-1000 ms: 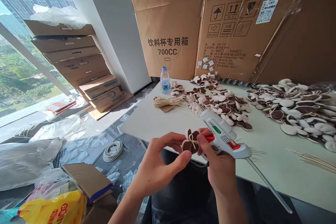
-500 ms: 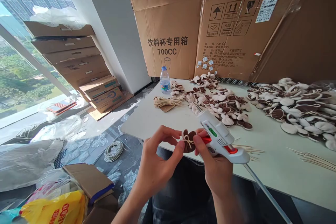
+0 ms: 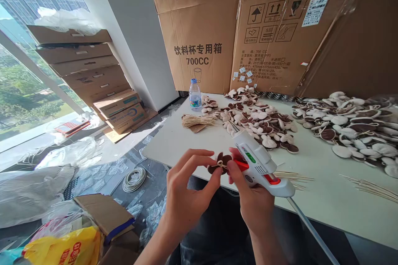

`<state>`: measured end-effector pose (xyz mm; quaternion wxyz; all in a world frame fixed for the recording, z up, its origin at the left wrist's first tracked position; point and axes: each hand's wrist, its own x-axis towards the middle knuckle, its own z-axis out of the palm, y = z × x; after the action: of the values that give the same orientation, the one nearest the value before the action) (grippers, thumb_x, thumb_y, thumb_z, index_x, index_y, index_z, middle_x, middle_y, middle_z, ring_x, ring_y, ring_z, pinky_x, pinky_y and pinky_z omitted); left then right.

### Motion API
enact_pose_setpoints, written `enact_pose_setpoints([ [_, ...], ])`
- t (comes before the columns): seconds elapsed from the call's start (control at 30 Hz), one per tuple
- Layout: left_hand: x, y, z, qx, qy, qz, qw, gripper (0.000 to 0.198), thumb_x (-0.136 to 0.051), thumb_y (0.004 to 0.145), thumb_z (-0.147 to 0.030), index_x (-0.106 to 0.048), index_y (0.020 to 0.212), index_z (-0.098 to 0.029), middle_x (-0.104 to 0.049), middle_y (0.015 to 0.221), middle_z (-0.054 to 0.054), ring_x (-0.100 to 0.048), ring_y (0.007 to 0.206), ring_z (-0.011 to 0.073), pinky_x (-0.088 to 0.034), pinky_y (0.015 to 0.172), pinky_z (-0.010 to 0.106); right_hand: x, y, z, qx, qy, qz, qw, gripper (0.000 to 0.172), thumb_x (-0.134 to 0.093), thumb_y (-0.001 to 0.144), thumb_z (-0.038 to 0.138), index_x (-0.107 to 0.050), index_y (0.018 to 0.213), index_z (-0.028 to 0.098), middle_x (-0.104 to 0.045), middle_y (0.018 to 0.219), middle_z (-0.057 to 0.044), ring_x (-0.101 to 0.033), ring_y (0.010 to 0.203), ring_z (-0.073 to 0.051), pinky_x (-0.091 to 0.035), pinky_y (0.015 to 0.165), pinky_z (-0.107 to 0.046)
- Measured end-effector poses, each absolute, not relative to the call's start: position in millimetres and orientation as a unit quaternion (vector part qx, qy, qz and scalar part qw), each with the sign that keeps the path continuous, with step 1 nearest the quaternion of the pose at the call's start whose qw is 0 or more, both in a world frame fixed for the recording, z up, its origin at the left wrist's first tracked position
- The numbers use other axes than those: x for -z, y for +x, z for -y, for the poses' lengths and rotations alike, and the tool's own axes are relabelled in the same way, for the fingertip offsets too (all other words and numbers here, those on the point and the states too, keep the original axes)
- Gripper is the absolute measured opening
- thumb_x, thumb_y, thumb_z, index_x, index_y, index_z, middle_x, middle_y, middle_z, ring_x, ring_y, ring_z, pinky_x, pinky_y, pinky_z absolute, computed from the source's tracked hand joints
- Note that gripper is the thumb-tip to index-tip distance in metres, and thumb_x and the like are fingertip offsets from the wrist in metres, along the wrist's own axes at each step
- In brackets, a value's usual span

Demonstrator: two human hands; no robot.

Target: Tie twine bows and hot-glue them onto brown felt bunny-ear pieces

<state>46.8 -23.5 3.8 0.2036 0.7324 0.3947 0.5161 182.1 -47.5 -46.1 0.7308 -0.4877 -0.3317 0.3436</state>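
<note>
Between the fingertips of both hands is a small brown felt piece (image 3: pixel 224 160) with rounded lobes and a cream string bow at its middle. My left hand (image 3: pixel 191 186) pinches it from the left, thumb near the bow. My right hand (image 3: pixel 253 198) holds a white hot glue gun (image 3: pixel 256 157) with a red trigger, while its thumb and forefinger also grip the felt piece's right edge. The gun's nozzle points up and left over the table, and a long glue stick (image 3: pixel 312 230) runs out of its back end.
On the pale table (image 3: pixel 168 140) lie a heap of brown and white felt pieces (image 3: pixel 258 120), another heap (image 3: pixel 357 128) at right, a bundle of thin sticks (image 3: pixel 198 121), loose sticks (image 3: pixel 373 188) and a water bottle (image 3: pixel 195 95). Cardboard (image 3: pixel 199 29) stands behind. Coiled cable (image 3: pixel 134 179) lies on the floor.
The felt piece has been turned and tilted between my fingertips, its lobes now lying wider. Both hands have shifted only slightly, and the glue gun has dipped a little.
</note>
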Motion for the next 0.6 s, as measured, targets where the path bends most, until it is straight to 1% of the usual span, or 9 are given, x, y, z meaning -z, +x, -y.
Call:
enact_pose_setpoints([
  [0.13,-2.1,47.8,23.4,-0.528,0.74,-0.39,0.149,0.012,-0.081,0.094,-0.013,-0.078,0.093,-0.025,-0.08,0.11,0.004,-0.078,0.092,0.0205,-0.06,0.081,0.033,42.2,182.6,46.5,-0.351,-0.476,0.337,0.732,0.025,-0.087,0.093,0.036,-0.086,0.117,0.027,-0.087,0.099,-0.002,-0.084,0.095,-0.026,-0.07,0.094,-0.044],
  [0.23,-0.9,48.0,23.6,-0.53,0.74,-0.391,0.137,0.012,-0.081,0.094,-0.014,-0.079,0.09,-0.025,-0.079,0.11,0.004,-0.078,0.088,0.0199,-0.06,0.079,0.033,40.1,183.6,46.1,-0.351,-0.469,0.35,0.731,0.021,-0.086,0.094,0.037,-0.087,0.113,0.027,-0.085,0.09,-0.001,-0.084,0.092,-0.027,-0.071,0.09,-0.043],
  [0.3,-0.2,47.7,23.8,-0.528,0.739,-0.393,0.144,0.012,-0.081,0.094,-0.014,-0.078,0.089,-0.025,-0.079,0.11,0.004,-0.077,0.086,0.0195,-0.06,0.079,0.034,39.6,184.4,46.4,-0.35,-0.468,0.357,0.729,0.02,-0.086,0.094,0.038,-0.087,0.11,0.026,-0.084,0.085,-0.001,-0.084,0.091,-0.027,-0.072,0.086,-0.042],
  [0.47,0.6,47.1,24.3,-0.518,0.734,-0.405,0.171,0.013,-0.08,0.093,-0.014,-0.078,0.087,-0.025,-0.077,0.112,0.004,-0.076,0.089,0.0199,-0.057,0.082,0.034,40.3,185.1,47.6,-0.366,-0.476,0.358,0.715,0.021,-0.086,0.095,0.041,-0.085,0.107,0.024,-0.083,0.083,-0.003,-0.083,0.091,-0.028,-0.069,0.07,-0.036],
  [0.6,-0.2,46.7,25.0,-0.513,0.722,-0.418,0.202,0.013,-0.079,0.093,-0.014,-0.077,0.084,-0.025,-0.077,0.114,0.004,-0.075,0.092,0.0208,-0.057,0.086,0.036,38.8,183.3,48.4,-0.372,-0.482,0.351,0.711,0.023,-0.084,0.096,0.045,-0.084,0.103,0.023,-0.08,0.08,-0.002,-0.076,0.073,-0.021,-0.063,0.063,-0.032],
])
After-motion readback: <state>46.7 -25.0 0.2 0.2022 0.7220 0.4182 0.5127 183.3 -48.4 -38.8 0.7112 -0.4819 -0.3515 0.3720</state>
